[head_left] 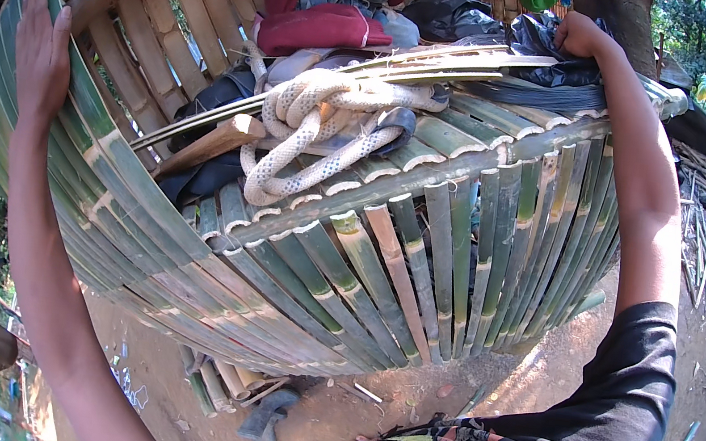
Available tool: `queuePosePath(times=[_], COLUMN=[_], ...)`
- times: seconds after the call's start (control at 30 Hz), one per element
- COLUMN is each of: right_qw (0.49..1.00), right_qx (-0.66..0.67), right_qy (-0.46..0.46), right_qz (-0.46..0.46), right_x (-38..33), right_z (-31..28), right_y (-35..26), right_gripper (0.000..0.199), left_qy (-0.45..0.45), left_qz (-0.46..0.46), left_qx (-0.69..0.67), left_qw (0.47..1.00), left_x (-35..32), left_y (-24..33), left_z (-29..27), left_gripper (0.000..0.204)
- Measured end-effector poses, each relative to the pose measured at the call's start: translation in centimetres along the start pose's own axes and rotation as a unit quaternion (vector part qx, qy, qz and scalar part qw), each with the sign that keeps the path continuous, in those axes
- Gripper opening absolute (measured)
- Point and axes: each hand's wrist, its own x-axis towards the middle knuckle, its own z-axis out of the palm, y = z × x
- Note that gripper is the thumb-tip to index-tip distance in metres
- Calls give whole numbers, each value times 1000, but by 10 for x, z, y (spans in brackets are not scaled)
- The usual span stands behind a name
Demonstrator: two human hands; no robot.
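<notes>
My left hand (40, 55) lies flat with its fingers stretched along the green split-bamboo panel (87, 183) on the left. Far to the right, my right hand (583, 36) is closed, its curled fingers on a black plastic bag (564, 68); the bag's folds partly hide them. Between my arms is a shelf of bamboo slats (446, 134) with an upright slatted front (457, 253). A thick white rope (303, 155), knotted and looped, rests on it. Beside the rope a wooden handle (210, 146) sticks out. Thin bamboo strips (447, 62) lie across the shelf behind the rope.
Dark red cloth (325, 32) is heaped at the back, before a bamboo slat wall (187, 17). A tree trunk (620, 23) rises behind my right hand. Bamboo pieces (222, 383) and a grey cloth-like thing (266, 420) lie on the dirt ground below.
</notes>
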Motion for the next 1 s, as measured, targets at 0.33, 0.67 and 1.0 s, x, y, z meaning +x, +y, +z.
queuePosePath(times=[0.33,0.67,1.0], right_qw=[977,864,779], right_qx=[150,405,412], right_qy=[93,298,324], right_qz=[123,-14,-344], right_x=[-5,-18,-50], right_z=[-17,-113,-222], right_y=[12,-137,-425], right_gripper=[29,36,44], left_qy=[2,-41,54], left_qz=[-10,-84,-23], left_qx=[3,-70,-17], left_qw=[1000,993,998], left_x=[4,30,56], left_y=[6,19,-13], left_z=[-2,-38,-49], left_gripper=[61,45,22])
